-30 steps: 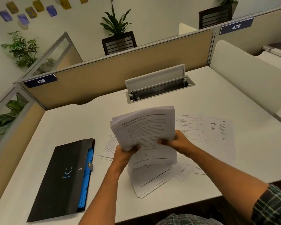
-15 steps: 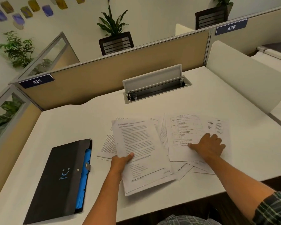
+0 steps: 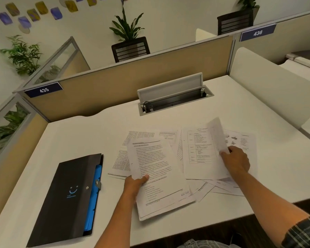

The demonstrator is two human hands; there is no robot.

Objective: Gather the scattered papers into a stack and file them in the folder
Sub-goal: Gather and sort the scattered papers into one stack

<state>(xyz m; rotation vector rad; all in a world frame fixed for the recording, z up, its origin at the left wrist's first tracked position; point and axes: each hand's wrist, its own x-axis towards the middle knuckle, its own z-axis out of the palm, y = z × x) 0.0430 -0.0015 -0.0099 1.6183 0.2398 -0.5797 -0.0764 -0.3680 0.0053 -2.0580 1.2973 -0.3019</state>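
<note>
White laminate tabletop [image 3: 222, 108] fills the cubicle, bounded at the rear by a tan fabric partition [image 3: 150, 76] carrying number plates 435 [image 3: 43, 90] and 436 [image 3: 257, 33]. A grey cable hatch [image 3: 174, 94] stands open in the tabletop's rear centre, lid tilted up.

Black folder [image 3: 64, 199] lies flat at the left front of the tabletop, flap closed, with blue inner dividers [image 3: 94, 194] showing along its right edge. It sits well apart from the papers and neither hand touches it.

Scattered papers [image 3: 195, 149] are spread over the centre and right of the tabletop, overlapping one another at differing angles; printed text and a table are visible but not legible.

Gathered stack [image 3: 156, 172] of printed sheets lies left of centre, over the loose sheets, its near edge close to the tabletop's front edge. The left hand [image 3: 134, 185] grasps its left edge, thumb on top of the upper sheet, fingers beneath and hidden.

Single sheet [image 3: 217, 136] at the right is lifted off the pile and curled upward, blurred. The right hand [image 3: 237, 161] pinches its lower edge, fingers [image 3: 224, 153] curled round the paper, with the hand above the other loose sheets.

Plaid sleeve [image 3: 304, 231] shows at the lower right corner.
</note>
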